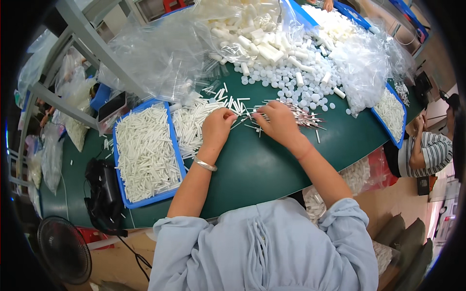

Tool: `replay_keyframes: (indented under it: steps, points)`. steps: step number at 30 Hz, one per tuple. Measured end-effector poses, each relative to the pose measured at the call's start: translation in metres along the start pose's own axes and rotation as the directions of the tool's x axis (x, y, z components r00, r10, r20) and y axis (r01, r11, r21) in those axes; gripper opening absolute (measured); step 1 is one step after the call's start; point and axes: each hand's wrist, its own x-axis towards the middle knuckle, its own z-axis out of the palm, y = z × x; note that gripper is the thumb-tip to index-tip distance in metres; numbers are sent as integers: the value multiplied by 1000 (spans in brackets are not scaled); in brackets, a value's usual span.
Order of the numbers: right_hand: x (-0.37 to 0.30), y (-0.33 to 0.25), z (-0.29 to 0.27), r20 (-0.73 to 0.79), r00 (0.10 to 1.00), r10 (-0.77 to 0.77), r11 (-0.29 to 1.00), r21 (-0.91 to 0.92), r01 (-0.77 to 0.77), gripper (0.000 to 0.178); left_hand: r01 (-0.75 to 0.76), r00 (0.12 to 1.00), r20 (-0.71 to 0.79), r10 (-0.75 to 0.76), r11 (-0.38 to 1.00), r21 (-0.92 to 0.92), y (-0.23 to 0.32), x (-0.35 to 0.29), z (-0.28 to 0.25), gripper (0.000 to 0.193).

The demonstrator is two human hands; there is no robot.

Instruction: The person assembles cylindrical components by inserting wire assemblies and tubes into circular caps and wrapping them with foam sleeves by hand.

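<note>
My left hand is closed, thumb and fingertips together, at the right edge of a loose heap of short white tubes. Whatever it pinches is too small to make out. Just to its right, my right hand has its fingers bent in a pinch over a pile of thin reddish-brown and silvery sticks; its fingertips hide what they hold. A few thin pieces lie on the green table between the two hands.
A blue tray full of white tubes stands left of the heap. Translucent round caps and thicker white cylinders spread behind my hands. Clear plastic bags lie at the back left. A person in stripes sits at the right.
</note>
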Motion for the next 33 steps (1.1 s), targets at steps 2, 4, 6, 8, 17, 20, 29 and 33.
replay_keyframes:
  steps: [2,4,6,8,17,20,29,33]
  points:
    - [12,-4,34,32,998,-50,983,-176,54,20,15,997,-69,-20,998,-60,-6,-5,-1,14]
    - [15,-1,49,53,997,-58,955,-286,71,17,64,994,-77,-73,992,-112,6,-5,-3,15]
    - [16,-3,52,60,995,-75,954,-287,90,14,61,994,-75,-74,984,-168,10,-9,-6,16]
    - [16,-3,47,22,999,-46,966,-254,50,10,208,977,25,-211,926,-317,16,-13,-13,15]
    - [-15,-36,-34,35,999,39,932,358,-49,11,331,931,331,-155,739,-587,43,-39,-28,19]
    - [-24,-37,-38,12,999,-32,956,292,27,10,326,927,355,-125,737,-592,48,-46,-30,18]
    - [-35,-34,-49,102,992,-73,965,260,44,8,355,915,380,-134,714,-604,50,-58,-29,19]
    - [-35,-35,-53,91,991,-95,962,264,68,8,356,911,394,-121,713,-604,49,-59,-27,17]
